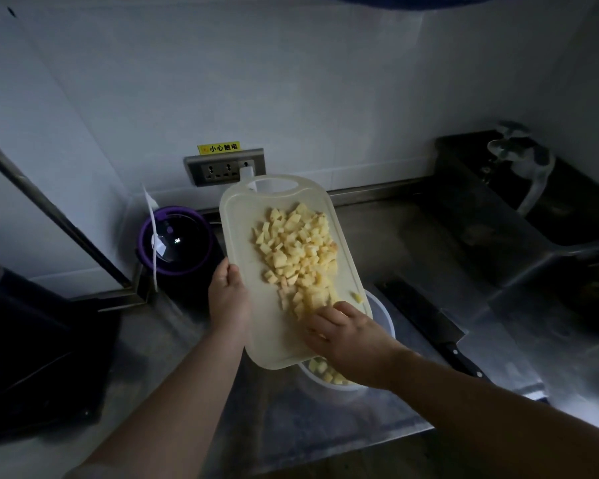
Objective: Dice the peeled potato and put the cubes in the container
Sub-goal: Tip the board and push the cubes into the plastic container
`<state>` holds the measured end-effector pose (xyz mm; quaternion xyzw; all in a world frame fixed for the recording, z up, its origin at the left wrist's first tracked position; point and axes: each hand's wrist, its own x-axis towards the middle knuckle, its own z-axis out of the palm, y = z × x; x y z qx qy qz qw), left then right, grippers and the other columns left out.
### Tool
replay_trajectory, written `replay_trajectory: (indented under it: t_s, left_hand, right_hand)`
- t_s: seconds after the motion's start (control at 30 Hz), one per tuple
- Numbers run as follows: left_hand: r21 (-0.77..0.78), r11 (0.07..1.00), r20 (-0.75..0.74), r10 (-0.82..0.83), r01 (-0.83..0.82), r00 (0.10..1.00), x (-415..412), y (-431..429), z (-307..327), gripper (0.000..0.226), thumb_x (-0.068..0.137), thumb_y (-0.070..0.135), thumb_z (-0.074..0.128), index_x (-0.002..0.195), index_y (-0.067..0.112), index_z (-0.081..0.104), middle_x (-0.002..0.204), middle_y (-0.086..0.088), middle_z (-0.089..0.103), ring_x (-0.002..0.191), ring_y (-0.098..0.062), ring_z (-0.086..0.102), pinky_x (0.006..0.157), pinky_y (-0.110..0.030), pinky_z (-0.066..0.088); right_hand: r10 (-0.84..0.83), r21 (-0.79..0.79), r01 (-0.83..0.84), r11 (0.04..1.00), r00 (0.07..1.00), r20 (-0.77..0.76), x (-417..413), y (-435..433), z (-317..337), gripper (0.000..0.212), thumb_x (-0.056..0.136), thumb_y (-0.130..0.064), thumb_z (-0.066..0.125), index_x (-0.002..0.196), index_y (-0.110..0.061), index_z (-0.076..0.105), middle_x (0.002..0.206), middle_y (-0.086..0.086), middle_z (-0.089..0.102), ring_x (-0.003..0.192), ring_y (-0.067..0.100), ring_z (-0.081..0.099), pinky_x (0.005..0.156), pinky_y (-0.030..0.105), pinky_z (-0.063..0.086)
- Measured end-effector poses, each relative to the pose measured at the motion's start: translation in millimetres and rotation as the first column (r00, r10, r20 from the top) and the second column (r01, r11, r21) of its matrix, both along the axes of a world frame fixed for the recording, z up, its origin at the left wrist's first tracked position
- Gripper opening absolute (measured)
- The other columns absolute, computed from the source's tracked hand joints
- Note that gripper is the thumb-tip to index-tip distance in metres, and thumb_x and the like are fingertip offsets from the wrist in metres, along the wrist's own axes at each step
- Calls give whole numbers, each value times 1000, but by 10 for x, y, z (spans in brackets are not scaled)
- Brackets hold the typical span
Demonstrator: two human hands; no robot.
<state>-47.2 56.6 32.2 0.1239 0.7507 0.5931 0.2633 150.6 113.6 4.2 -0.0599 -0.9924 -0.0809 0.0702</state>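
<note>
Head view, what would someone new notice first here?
The heap of pale yellow potato cubes on the lifted white plastic cutting board at centre stands out. The left hand holds the board's left edge while the right hand touches the cubes above a round white container. A dark-handled knife lies on the counter, right.

left hand (229, 299) grips the board (242, 216) edge, arm extended. right hand (346, 335) flat, fingers straight. both forearms reach forward.

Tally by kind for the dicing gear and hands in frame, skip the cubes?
Cutting board: 1
Container: 1
Knife: 1
Hands: 2, left hand and right hand
Total: 5
</note>
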Motion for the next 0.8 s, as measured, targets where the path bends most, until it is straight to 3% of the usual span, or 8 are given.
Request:
replay_trajectory:
  t_s: [0.17,0.27,0.33,0.4,0.47,0.5,0.7,0.8]
  left_hand:
    - [20,1000,-1,14,-14,1000,42,2,35,37,104,25,35,138,20,49,117,6,55,101,-10,52,86,-26,40]
    - [26,999,-14,20,-19,1000,56,-3,49,37,104,24,35,138,19,48,113,8,53,101,-9,52,85,-25,39]
    - [29,999,-9,22,-21,1000,61,-7,49,37,104,25,35,138,20,48,114,8,55,99,-10,54,83,-27,41]
    - [31,999,-5,22,-22,1000,77,-15,58,37,104,25,34,138,21,48,112,7,56,95,-9,54,80,-26,41]
    - [35,999,-5,26,-26,1000,91,-22,70,37,104,25,34,138,21,47,112,7,57,91,-7,54,76,-23,41]
    - [37,999,-5,25,-25,1000,93,-23,73,37,104,25,34,138,22,47,113,6,57,91,-8,55,75,-22,41]
    - [29,999,-17,20,-19,1000,100,-34,114,38,104,27,33,140,22,46,119,4,58,99,-12,56,80,-26,42]
    - [25,1000,-15,14,-14,1000,105,-40,123,39,104,29,33,140,23,46,121,3,58,100,-13,58,78,-26,44]
  right_hand:
    - [-44,-39,43,998,998,-37,232,-34,-41,49,64,-27,87,109,-23,69,109,1,64,95,19,61,81,34,55]
    - [-105,-212,65,975,977,-184,260,-4,48,34,77,-29,73,108,-22,60,108,2,63,93,18,62,81,34,55]
    - [-300,-383,193,903,923,-242,214,131,142,24,85,-25,63,108,-21,61,110,1,61,97,18,59,84,33,52]
    - [-550,-562,407,720,829,-103,157,338,225,25,92,-18,58,117,-17,61,117,1,57,104,19,55,86,27,45]
    - [-617,-635,543,549,776,130,119,460,282,24,98,-16,50,119,-13,61,119,3,59,102,18,58,84,25,47]
    - [-601,-643,573,508,771,213,113,461,283,23,99,-17,47,116,-12,62,116,4,61,98,18,60,83,27,51]
    - [-497,-658,605,448,780,379,300,147,201,22,100,-20,47,118,-17,59,115,-2,63,99,12,64,87,27,54]
    - [-520,-658,524,541,823,228,254,190,421,21,97,-16,52,115,-21,63,107,-8,62,92,7,61,83,25,53]
